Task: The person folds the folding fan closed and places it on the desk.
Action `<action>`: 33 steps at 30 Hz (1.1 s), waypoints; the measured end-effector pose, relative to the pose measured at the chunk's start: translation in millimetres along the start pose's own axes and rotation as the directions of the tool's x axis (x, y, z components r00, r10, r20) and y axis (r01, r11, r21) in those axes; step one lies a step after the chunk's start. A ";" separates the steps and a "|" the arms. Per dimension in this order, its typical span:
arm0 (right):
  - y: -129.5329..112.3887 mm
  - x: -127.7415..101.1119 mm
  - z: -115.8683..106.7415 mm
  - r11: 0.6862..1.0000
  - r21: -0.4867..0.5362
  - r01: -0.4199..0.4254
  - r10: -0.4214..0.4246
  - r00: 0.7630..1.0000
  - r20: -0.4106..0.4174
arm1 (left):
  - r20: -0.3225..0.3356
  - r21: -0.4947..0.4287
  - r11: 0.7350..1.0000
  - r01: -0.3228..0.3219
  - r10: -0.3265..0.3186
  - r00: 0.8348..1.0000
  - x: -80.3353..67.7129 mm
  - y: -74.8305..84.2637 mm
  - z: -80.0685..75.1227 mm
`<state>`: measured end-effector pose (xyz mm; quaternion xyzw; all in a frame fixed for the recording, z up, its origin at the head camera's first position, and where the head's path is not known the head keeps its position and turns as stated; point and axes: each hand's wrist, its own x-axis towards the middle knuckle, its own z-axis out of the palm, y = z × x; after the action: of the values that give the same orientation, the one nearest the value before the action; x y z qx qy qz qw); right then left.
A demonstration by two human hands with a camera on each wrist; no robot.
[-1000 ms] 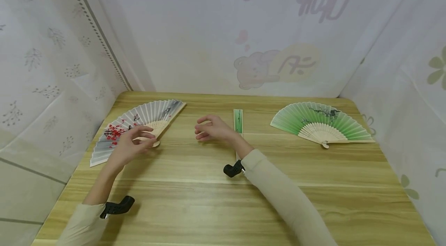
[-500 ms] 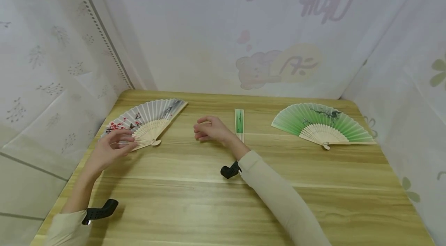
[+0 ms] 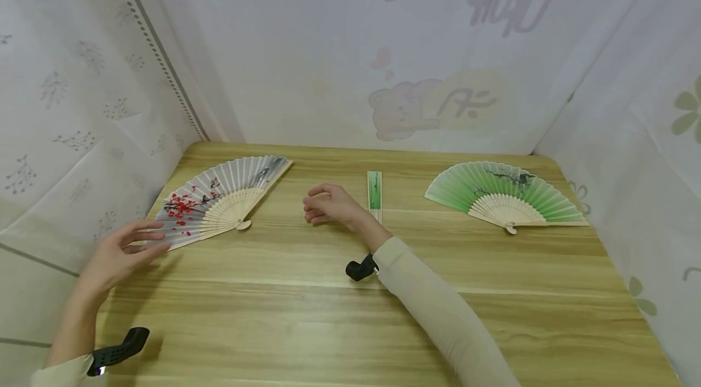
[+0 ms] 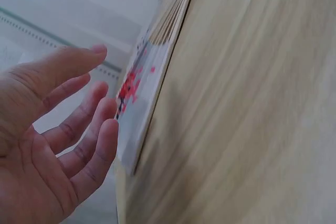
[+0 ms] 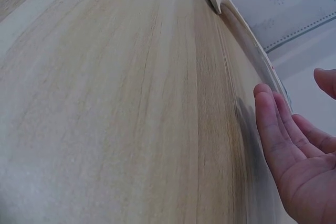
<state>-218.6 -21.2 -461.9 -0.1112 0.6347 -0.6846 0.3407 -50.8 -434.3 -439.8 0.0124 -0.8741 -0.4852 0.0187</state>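
A grey and white folding fan [image 3: 219, 192] with red blossoms lies spread out on the left of the table. My left hand [image 3: 117, 256] hovers at that fan's lower left corner, its fingers loosely bent with nothing between them; the left wrist view shows the hand [image 4: 58, 124] apart from the fan [image 4: 139, 93]. Right of the grey fan, my right hand [image 3: 336, 207] is held above the table with relaxed fingers and holds nothing. Just behind its wrist lies a folded green fan [image 3: 375, 192], partly hidden by the forearm. A green folding fan [image 3: 506, 192] lies spread on the right.
The wooden table [image 3: 274, 326] carries all three fans. White patterned curtains [image 3: 71, 101] hang along its left, back and right sides. A black wrist camera [image 3: 120, 350] sticks out from the left wrist, another black wrist camera [image 3: 360, 268] from the right one.
My left hand has moved left and toward me, from over the middle of the grey fan to its lower left corner, uncovering the red blossoms. The right hand has stayed nearly still.
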 end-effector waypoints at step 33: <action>1.8 2.6 -9.9 0.999 -0.034 -0.027 0.026 0.999 -0.028 | -0.075 0.004 0.990 0.139 -0.139 0.988 -19.6 -31.8 -13.5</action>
<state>-225.8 -14.8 -466.0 -0.0989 0.6524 -0.6706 0.3390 -30.5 -461.8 -460.1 0.0914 -0.8722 -0.4803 0.0173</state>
